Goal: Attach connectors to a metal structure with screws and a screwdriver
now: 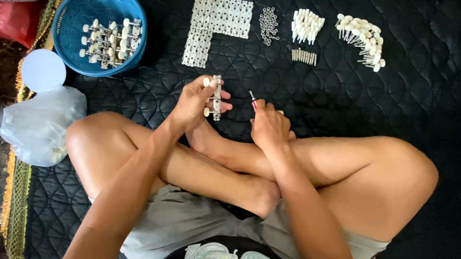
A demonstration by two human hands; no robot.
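A guitar tuner strip (215,99), a metal plate with white knobs, sits pinched upright in the left hand (194,104), just above the crossed ankles. The right hand (269,125) is closed around a small screwdriver (252,97), its tip aimed toward the strip but not touching it. A blue basket (72,26) to the left holds a handful of finished-looking strips, so some of the work appears done. Much seems left: bare metal plates (211,25), small rings (269,26), white knobs (307,26), short screws (304,56) and knobbed pegs (363,40) lie sorted in rows on the black quilted mat (439,90). Both forearms reach forward over the folded legs, wrists bent inward.
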